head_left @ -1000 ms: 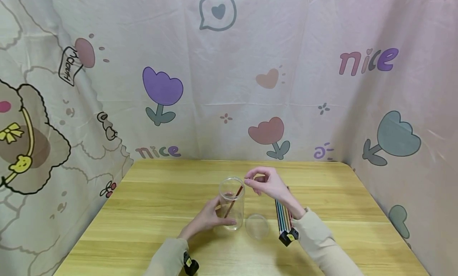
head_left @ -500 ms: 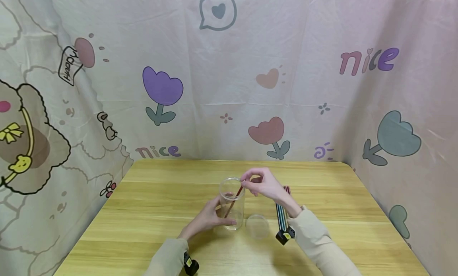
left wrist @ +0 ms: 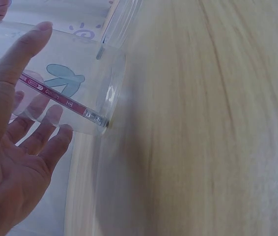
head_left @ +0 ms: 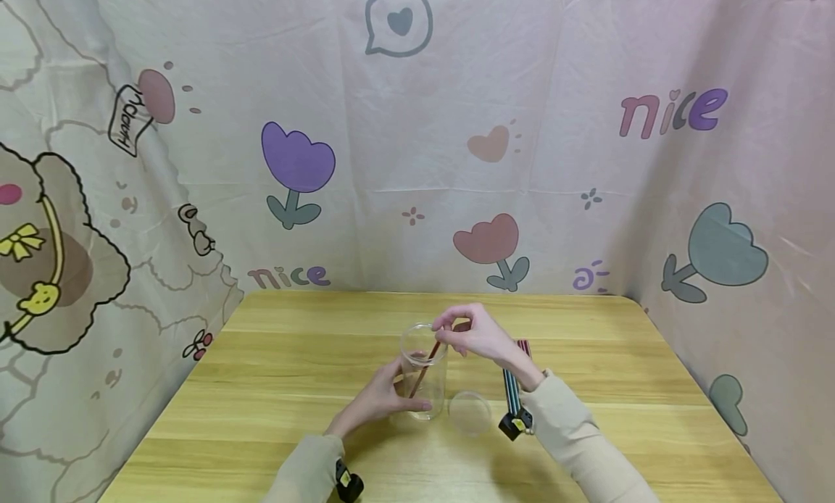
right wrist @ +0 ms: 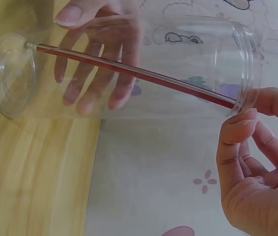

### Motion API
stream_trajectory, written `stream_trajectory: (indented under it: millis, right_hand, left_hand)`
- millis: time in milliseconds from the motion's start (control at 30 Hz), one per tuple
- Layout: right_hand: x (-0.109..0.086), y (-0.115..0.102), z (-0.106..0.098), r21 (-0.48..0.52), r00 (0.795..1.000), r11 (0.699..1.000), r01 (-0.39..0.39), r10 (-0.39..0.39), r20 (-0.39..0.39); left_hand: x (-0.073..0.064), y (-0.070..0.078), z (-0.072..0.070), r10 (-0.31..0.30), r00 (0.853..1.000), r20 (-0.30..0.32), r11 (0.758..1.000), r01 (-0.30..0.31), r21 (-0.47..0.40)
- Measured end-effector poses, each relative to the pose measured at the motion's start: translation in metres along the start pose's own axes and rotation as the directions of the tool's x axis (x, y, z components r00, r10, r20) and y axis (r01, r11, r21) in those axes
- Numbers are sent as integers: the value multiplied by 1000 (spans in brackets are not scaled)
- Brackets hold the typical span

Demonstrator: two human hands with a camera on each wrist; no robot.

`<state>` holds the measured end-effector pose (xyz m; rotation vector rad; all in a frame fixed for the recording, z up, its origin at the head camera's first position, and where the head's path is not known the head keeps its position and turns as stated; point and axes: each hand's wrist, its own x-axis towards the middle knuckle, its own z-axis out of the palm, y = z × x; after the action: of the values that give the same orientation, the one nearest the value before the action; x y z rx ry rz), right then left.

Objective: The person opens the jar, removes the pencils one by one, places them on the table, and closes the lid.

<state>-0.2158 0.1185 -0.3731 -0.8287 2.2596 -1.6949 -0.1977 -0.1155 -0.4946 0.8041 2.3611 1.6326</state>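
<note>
My left hand (head_left: 385, 396) grips the lower part of a clear plastic jar (head_left: 424, 376) that stands upright and uncapped on the table, thumb in front and fingers behind. Inside it a red pencil (right wrist: 139, 73) leans, its eraser end on the jar's bottom and its upper end at the rim. At that rim my right hand (head_left: 478, 335) pinches the pencil's upper end between thumb and index finger; the tip itself is hidden. The left wrist view shows pale lettering on the pencil and my left thumb across the jar wall.
A round clear lid (head_left: 470, 413) lies flat to the right of the jar. Several colored pencils (head_left: 512, 391) lie in a row under my right forearm, partly covered by it. A printed cloth (head_left: 391, 162) hangs behind the wooden table (head_left: 293, 343).
My right hand has moved left, from beside the jar's rim to the pencil's upper end. My left hand, the jar and the lid have stayed in place.
</note>
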Motion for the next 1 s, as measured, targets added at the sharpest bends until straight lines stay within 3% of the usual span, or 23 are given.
stream_trajectory:
  millis: [233,600,733,1000]
  right_hand:
    - [2,0,-5,1,1000,1000,-1,1,0]
    - [6,-3,-2,-1,997,997,-74,74,-6]
    - [7,-3,0,-43,996,995,-88,88,-12]
    - [12,-3,5,-174,1000,985,11,-11,2]
  left_hand:
    - [0,-2,0,19,1000,-14,998,-18,68]
    - [0,-2,0,-12,1000,13,999,12,-37]
    - [0,-2,0,-15,1000,16,998,16,-59]
    - [1,-4,0,-5,1000,18,999,6,-51]
